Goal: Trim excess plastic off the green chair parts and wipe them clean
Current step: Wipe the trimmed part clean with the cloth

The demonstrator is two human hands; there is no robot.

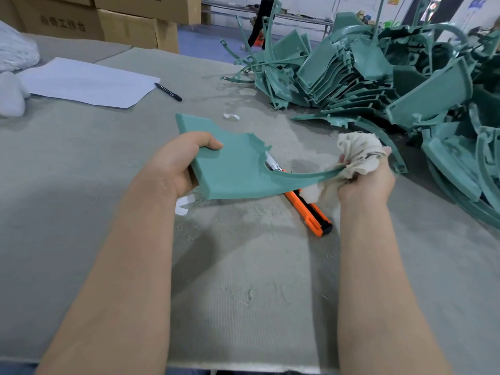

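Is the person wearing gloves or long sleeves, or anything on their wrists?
No gloves: the left hand and right hand are both bare. The left forearm and right forearm are bare too, with no sleeve in view. No watch, bracelet or ring shows.

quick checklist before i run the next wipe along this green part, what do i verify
1. Left hand grips green part: ok.
2. Right hand holds cloth wrapped round the part's thin arm: ok.
3. Utility knife lies on the table, in neither hand: ok.
4. Knife blade retracted: cannot tell, the part partly covers it.
5. Excess plastic all trimmed off: cannot tell.
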